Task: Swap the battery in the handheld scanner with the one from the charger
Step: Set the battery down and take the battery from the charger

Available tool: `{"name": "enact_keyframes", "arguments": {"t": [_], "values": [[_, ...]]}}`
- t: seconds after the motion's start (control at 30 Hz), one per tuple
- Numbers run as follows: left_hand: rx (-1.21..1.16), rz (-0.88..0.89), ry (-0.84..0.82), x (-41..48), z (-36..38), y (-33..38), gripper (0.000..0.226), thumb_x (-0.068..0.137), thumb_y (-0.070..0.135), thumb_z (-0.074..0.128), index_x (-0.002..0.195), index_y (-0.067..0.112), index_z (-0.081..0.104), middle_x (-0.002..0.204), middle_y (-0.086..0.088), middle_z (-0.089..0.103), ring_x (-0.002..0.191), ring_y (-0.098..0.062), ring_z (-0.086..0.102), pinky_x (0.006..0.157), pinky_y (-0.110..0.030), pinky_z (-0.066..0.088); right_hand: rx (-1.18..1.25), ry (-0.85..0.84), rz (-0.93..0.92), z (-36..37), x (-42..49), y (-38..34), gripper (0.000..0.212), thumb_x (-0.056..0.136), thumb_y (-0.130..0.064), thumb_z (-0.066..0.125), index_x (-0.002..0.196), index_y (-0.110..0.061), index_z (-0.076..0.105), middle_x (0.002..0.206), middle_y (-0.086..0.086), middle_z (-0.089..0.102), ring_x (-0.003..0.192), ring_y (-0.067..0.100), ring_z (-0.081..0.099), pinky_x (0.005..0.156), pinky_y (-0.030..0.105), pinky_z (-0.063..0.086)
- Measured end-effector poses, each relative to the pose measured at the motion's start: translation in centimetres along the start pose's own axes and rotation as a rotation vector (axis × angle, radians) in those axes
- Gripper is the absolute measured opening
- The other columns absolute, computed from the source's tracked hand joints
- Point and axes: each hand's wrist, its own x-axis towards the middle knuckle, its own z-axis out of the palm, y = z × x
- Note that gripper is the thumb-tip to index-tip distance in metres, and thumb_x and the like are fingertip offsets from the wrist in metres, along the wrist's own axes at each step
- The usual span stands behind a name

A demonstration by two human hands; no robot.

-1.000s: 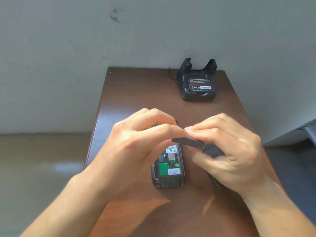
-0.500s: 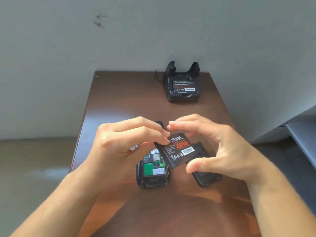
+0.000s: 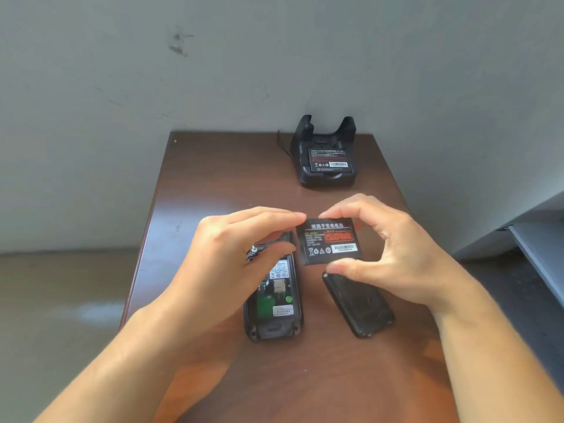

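right hand [image 3: 393,254]: thumb and fingertips pinch old battery [image 3: 331,244] by its edges, label up, clear of scanner [image 3: 273,300] | left hand [image 3: 225,261]: fingers loosely spread, steadying open scanner | cover [image 3: 360,306] lies beside | fresh battery [image 3: 330,161] waits in charger [image 3: 326,178], well apart

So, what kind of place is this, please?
Probably a plain workroom or storeroom corner, not a home: a small brown wooden table against a bare grey wall, with a scanner charging cradle on it.

Glossy brown wood table [image 3: 213,166] is reflecting light; charger [image 3: 328,178], cover [image 3: 363,312] and battery [image 3: 331,242] are looking like matt black plastic.
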Motion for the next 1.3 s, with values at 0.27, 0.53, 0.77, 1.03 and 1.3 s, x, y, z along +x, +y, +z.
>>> {"name": "enact_keyframes", "arguments": {"t": [0.27,0.53,0.77,1.03,1.3], "values": [[0.251,-0.185,-0.137,0.0,0.2,-0.7,0.039,0.084,0.049,0.065,0.117,0.030,0.070,0.113,0.015,0.072,0.103,-0.012,0.068,0.083,-0.038,0.056,-0.245,0.072,0.145,1.5,1.5,3.1,0.056,0.081,-0.039,0.083,0.132,-0.033,0.059,0.120,-0.015,0.043,0.121,0.010,0.043,0.109,0.031,0.042],[0.386,-0.209,-0.144,0.4,0.9,-0.6,0.052,0.082,0.060,0.060,0.128,0.034,0.061,0.127,0.018,0.064,0.124,-0.014,0.052,0.088,-0.035,0.050,-0.428,0.031,0.249,2.0,2.0,3.3,0.060,0.087,-0.045,0.074,0.142,-0.035,0.053,0.124,-0.016,0.043,0.130,0.012,0.033,0.115,0.042,0.036],[0.426,-0.237,-0.211,0.3,1.1,-1.2,0.065,0.082,0.062,0.060,0.140,0.034,0.049,0.130,0.016,0.062,0.128,-0.015,0.046,0.094,-0.033,0.042,-0.385,0.003,0.286,1.9,2.0,2.5,0.067,0.086,-0.046,0.075,0.147,-0.035,0.048,0.133,-0.016,0.041,0.134,0.009,0.030,0.117,0.036,0.034],[0.504,-0.253,-0.222,8.2,0.7,-3.0,0.059,0.088,0.059,0.057,0.140,0.034,0.046,0.136,0.011,0.059,0.130,-0.018,0.047,0.093,-0.040,0.048,-0.457,0.233,0.183,-3.3,9.5,1.7,0.055,0.086,-0.030,0.078,0.137,-0.018,0.061,0.133,0.000,0.062,0.122,0.022,0.061,0.106,0.043,0.050],[0.663,-0.090,-0.376,14.7,3.2,-5.8,0.115,0.072,0.066,0.072,0.158,0.023,0.010,0.155,-0.003,0.037,0.136,-0.031,0.042,0.098,-0.049,0.047,-0.806,-0.076,0.129,-4.0,13.6,1.5,0.061,0.089,-0.032,0.076,0.144,-0.017,0.054,0.141,0.002,0.057,0.130,0.028,0.056,0.100,0.043,0.053]]}}
